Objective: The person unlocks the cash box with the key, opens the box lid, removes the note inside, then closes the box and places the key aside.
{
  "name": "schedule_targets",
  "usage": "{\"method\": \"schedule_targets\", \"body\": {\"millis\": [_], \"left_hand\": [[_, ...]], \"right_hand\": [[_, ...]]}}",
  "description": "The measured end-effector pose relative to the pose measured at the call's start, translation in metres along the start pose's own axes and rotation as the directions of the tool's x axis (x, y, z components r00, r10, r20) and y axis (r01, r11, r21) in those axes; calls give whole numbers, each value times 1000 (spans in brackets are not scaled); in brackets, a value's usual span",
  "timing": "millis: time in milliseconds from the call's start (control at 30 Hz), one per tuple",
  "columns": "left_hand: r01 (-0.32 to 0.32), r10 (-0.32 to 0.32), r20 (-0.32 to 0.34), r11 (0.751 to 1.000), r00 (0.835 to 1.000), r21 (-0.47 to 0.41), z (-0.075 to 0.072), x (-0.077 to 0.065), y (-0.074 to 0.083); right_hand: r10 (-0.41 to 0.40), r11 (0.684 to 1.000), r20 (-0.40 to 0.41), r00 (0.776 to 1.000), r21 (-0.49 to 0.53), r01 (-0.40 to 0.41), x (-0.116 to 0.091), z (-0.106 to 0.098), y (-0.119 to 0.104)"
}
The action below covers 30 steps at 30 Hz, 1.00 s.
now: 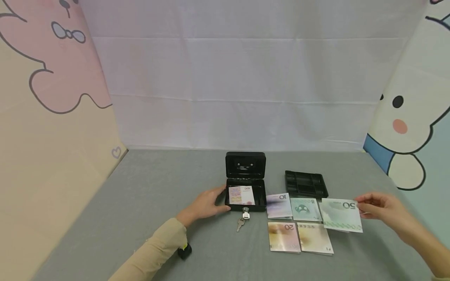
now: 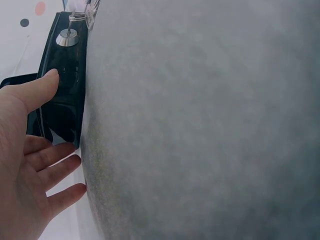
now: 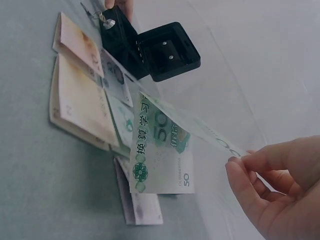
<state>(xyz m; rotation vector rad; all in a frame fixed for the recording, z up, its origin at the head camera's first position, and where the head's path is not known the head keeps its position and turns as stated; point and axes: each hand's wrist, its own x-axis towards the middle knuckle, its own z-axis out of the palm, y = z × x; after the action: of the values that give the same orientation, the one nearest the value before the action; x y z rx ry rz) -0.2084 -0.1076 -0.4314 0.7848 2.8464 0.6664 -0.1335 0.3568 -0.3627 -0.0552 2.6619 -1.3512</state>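
Observation:
In the head view my right hand (image 1: 383,212) pinches the right edge of a green 50 play banknote (image 1: 341,214) between thumb and fingers. The right wrist view shows the note folded, one printed leaf (image 3: 162,145) hanging down above another note. My left hand (image 1: 205,205) is at the left side of an open black cash box (image 1: 261,195). Its thumb rests against the front wall and its spread fingers are by the side, as the left wrist view shows. Inside the box lies a pinkish 100 note (image 1: 241,195). A key (image 1: 240,224) hangs from the front lock (image 1: 245,214).
Right of the box, a purple 10 note (image 1: 279,206) and a green note (image 1: 305,210) lie above a 20 note (image 1: 284,237) and a yellowish note (image 1: 315,238). Behind them sits a black compartment tray (image 1: 306,184). The grey table (image 1: 158,175) meets fabric walls.

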Motion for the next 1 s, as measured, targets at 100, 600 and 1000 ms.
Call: {"method": "schedule_targets", "body": {"millis": [100, 600, 1000], "left_hand": [[-1, 1, 2, 1000, 1000, -6, -1, 0, 1], [5, -5, 0, 1000, 1000, 5, 1, 0, -1], [4, -4, -2, 1000, 1000, -4, 0, 0, 1]], "right_hand": [[55, 998, 24, 998, -11, -55, -7, 0, 2], [183, 983, 174, 968, -5, -185, -8, 5, 34], [178, 983, 232, 956, -1, -183, 1, 7, 58]]}}
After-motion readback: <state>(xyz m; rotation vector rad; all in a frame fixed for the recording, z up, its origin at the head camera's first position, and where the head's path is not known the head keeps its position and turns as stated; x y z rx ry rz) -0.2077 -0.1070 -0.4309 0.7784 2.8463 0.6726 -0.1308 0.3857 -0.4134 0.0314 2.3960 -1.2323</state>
